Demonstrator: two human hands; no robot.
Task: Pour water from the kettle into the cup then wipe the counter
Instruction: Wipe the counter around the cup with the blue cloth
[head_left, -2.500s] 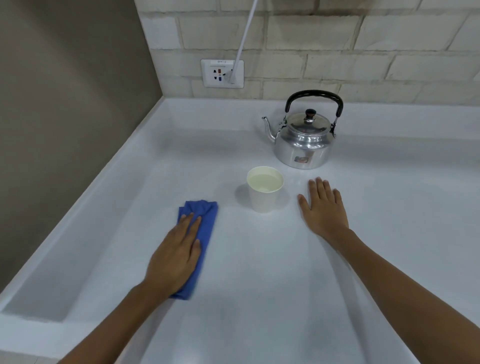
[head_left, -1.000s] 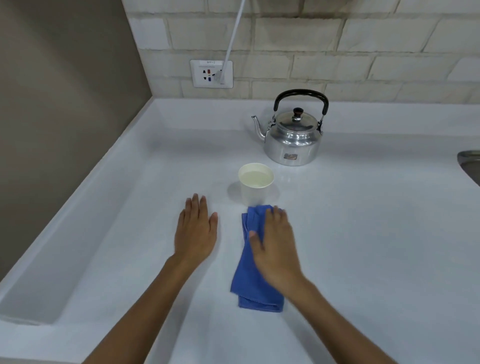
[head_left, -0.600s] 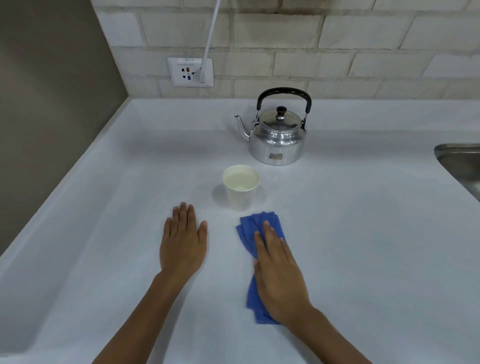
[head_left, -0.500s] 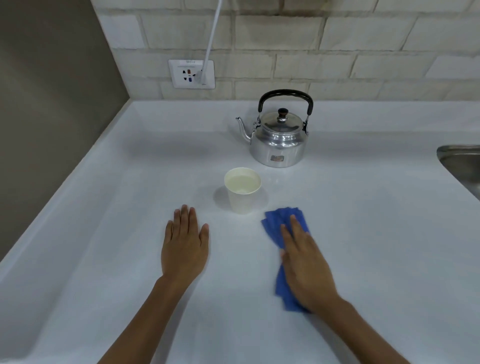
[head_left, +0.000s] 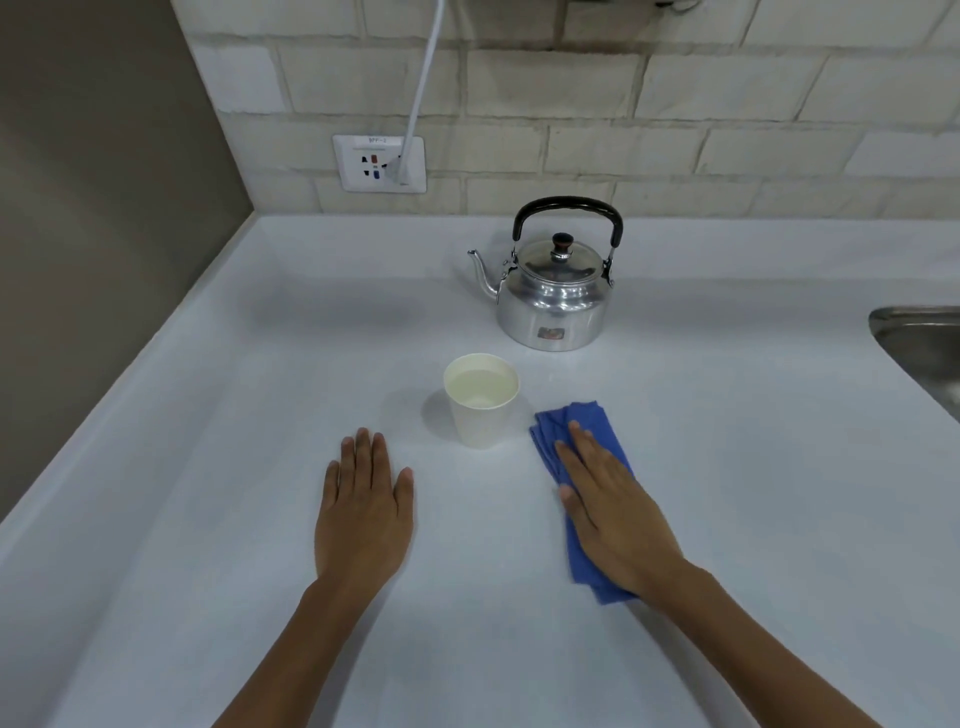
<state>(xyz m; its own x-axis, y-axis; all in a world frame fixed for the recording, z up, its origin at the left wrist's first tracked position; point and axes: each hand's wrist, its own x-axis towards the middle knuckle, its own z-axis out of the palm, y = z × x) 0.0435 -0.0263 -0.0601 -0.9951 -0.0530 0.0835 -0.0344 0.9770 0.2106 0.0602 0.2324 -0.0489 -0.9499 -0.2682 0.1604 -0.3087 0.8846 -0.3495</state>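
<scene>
**Cloth pressed flat beside a filled cup**

A pale counter (head_left: 727, 415) is bounded at the back by a light brick wall (head_left: 675, 104) and on the left by a plain brown wall (head_left: 104, 208). A white socket (head_left: 379, 163) is set in the brick, with a white cable (head_left: 423, 78) plugged into it and led upward out of view. The rim of a metal sink (head_left: 914, 332) is seen at the right edge.

A steel kettle (head_left: 553, 306) is stood upright near the back of the counter, its lid on, its black handle raised and its spout pointed to 9 o'clock. From the kettle, a white cup (head_left: 482, 402) is found at about 7 o'clock, near it but apart; it is upright and filled with water nearly to the rim.

A folded blue cloth (head_left: 592, 426) is laid on the counter at 3 o'clock from the cup, just beside it and not touching. The right hand (head_left: 613, 509) is spread flat on top of the cloth, palm down, fingers extended toward 11 o'clock; the cloth is pressed rather than grasped, and its far end and near corner are left uncovered.

The left hand (head_left: 363, 512) is rested flat on the bare counter at 7 o'clock from the cup, open, fingers together, with nothing held.
</scene>
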